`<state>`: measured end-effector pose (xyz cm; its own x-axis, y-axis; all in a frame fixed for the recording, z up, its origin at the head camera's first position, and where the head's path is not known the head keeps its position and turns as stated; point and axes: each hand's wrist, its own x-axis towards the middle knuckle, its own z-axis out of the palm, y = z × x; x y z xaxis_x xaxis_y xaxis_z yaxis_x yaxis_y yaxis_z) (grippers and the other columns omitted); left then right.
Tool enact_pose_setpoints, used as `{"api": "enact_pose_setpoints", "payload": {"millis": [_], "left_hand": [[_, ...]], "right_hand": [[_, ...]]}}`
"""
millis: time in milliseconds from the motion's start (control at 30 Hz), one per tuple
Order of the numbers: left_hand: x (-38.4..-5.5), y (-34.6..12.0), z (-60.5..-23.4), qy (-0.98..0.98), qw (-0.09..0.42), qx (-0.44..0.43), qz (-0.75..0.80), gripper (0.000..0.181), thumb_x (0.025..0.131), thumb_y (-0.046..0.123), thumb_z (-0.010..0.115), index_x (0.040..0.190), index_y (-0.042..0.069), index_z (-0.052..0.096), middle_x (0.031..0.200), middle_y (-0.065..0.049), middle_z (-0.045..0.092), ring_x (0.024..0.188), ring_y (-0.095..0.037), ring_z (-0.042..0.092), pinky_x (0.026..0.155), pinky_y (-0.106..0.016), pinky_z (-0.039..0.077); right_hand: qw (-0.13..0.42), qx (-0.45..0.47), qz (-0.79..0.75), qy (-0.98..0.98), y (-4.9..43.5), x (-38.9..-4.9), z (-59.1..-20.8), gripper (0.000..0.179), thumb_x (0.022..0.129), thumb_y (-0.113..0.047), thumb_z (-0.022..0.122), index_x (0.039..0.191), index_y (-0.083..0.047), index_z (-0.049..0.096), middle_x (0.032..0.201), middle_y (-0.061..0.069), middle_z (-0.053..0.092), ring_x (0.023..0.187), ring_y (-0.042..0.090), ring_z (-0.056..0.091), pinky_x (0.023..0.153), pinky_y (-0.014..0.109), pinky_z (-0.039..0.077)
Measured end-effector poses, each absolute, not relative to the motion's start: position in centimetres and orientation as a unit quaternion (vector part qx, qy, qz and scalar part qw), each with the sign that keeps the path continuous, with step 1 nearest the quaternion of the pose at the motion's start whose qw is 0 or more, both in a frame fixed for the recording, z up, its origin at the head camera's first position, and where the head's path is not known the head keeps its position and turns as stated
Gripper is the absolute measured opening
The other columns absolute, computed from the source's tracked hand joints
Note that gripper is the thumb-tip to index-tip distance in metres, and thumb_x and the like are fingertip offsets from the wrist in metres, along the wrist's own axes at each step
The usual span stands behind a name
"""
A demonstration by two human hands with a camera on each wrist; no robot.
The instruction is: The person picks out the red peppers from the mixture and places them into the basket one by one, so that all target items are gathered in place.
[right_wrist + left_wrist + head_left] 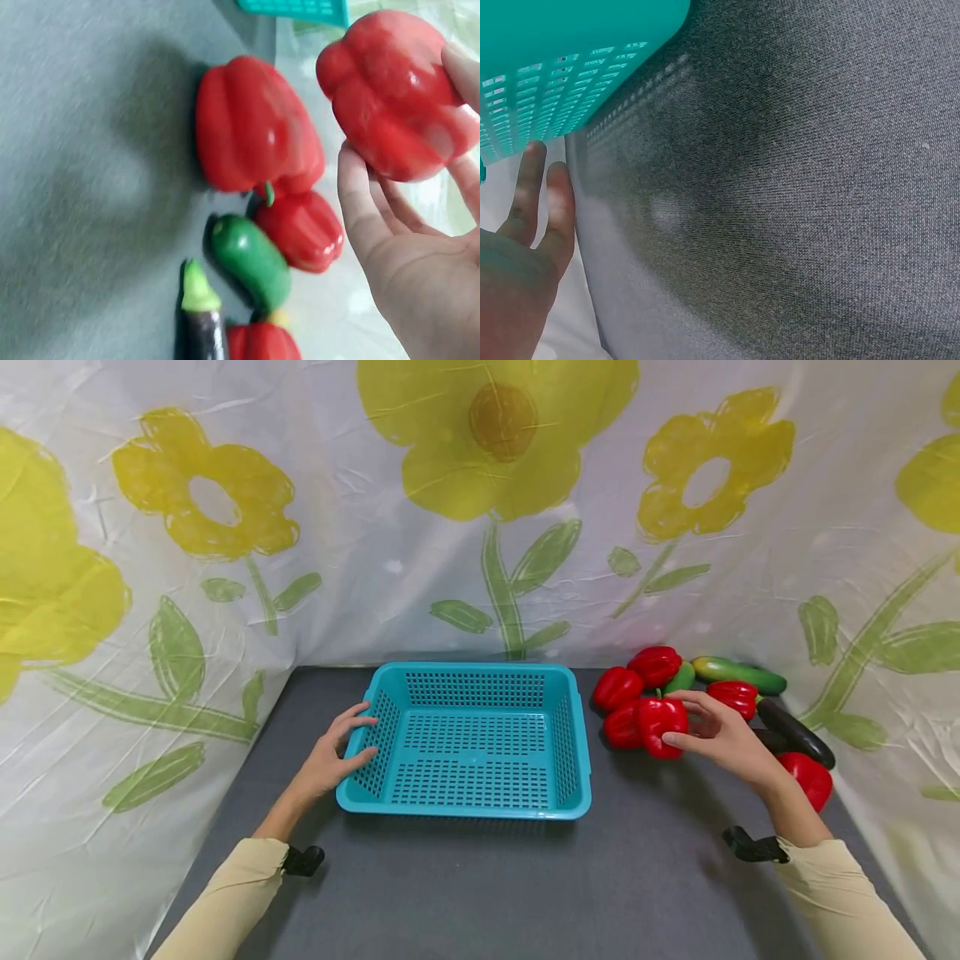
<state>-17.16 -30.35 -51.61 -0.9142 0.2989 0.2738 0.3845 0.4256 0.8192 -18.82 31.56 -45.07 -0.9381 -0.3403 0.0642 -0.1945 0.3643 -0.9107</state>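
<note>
A red bell pepper is held between the thumb and fingers of my right hand, to the right of the basket. The right wrist view shows this bell pepper lifted off the table, with fingers beneath it. My left hand is at the left rim of a blue perforated plastic basket, its fingers spread and fairly straight. In the left wrist view two fingers reach up by the basket's side; whether they touch it I cannot tell. Nothing lies inside the basket.
Several more red bell peppers lie at the table's back right. Among them are a green cucumber, a shorter green vegetable and a dark eggplant. A flower-printed cloth hangs behind the dark grey table.
</note>
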Motion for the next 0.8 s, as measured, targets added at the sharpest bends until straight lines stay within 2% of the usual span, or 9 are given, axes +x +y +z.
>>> {"api": "enact_pose_setpoints", "payload": {"millis": [267, 400, 467, 600, 700, 800], "left_hand": [[-17.1, -30.2, -51.7, -0.839, 0.051, -0.207, -0.501, 0.044, 0.095, -0.005, 0.067, 0.137, -0.008, 0.053, 0.161, -0.018, 0.026, 0.137, -0.045, 0.039, 0.095, -0.023, 0.042], [-17.1, -30.2, -51.7, -0.834, 0.05, -0.208, -0.509, 0.044, 0.095, -0.005, 0.066, 0.136, -0.007, 0.053, 0.161, -0.018, 0.026, 0.137, -0.044, 0.039, 0.095, -0.02, 0.042], [-17.0, -30.1, -51.7, -0.834, 0.048, -0.207, -0.51, 0.043, 0.095, -0.005, 0.067, 0.136, -0.007, 0.053, 0.161, -0.018, 0.026, 0.136, -0.044, 0.04, 0.095, -0.023, 0.043], [-17.1, -30.1, -51.6, -0.839, 0.053, -0.207, -0.5, 0.045, 0.093, -0.006, 0.068, 0.135, -0.008, 0.053, 0.16, -0.021, 0.027, 0.137, -0.045, 0.038, 0.098, -0.042, 0.045], [-17.1, -30.1, -51.5, -0.841, 0.056, -0.206, -0.497, 0.045, 0.092, -0.006, 0.069, 0.135, -0.008, 0.054, 0.16, -0.021, 0.027, 0.139, -0.045, 0.035, 0.098, -0.057, 0.042], [-17.0, -30.1, -51.3, -0.841, 0.054, -0.202, -0.5, 0.044, 0.093, -0.005, 0.069, 0.135, -0.008, 0.054, 0.16, -0.019, 0.028, 0.14, -0.043, 0.033, 0.098, -0.062, 0.04]], "right_hand": [[0.057, -0.167, -0.545, 0.819, 28.8, -19.7, -43.9, 0.062, 0.093, -0.012, 0.076, 0.148, -0.014, 0.048, 0.141, 0.01, 0.05, 0.123, 0.032, 0.048, 0.082, 0.034, 0.057], [0.056, -0.173, -0.542, 0.821, 27.6, -20.3, -43.6, 0.062, 0.092, -0.015, 0.078, 0.147, -0.014, 0.049, 0.142, 0.01, 0.05, 0.124, 0.034, 0.049, 0.083, 0.035, 0.056], [0.055, -0.175, -0.541, 0.821, 27.0, -20.6, -43.3, 0.063, 0.091, -0.017, 0.079, 0.147, -0.015, 0.05, 0.142, 0.011, 0.052, 0.123, 0.035, 0.051, 0.082, 0.036, 0.057], [0.064, -0.186, -0.55, 0.812, 25.7, -21.3, -42.8, 0.064, 0.09, -0.015, 0.08, 0.147, -0.013, 0.05, 0.141, 0.012, 0.053, 0.123, 0.036, 0.052, 0.081, 0.04, 0.057], [0.073, -0.189, -0.56, 0.804, 24.6, -21.7, -42.3, 0.064, 0.09, -0.014, 0.079, 0.147, -0.012, 0.05, 0.142, 0.013, 0.051, 0.123, 0.038, 0.052, 0.082, 0.045, 0.057], [0.077, -0.186, -0.563, 0.801, 23.6, -22.2, -41.9, 0.063, 0.089, -0.015, 0.08, 0.145, -0.013, 0.052, 0.142, 0.011, 0.05, 0.122, 0.038, 0.053, 0.082, 0.049, 0.057]]}}
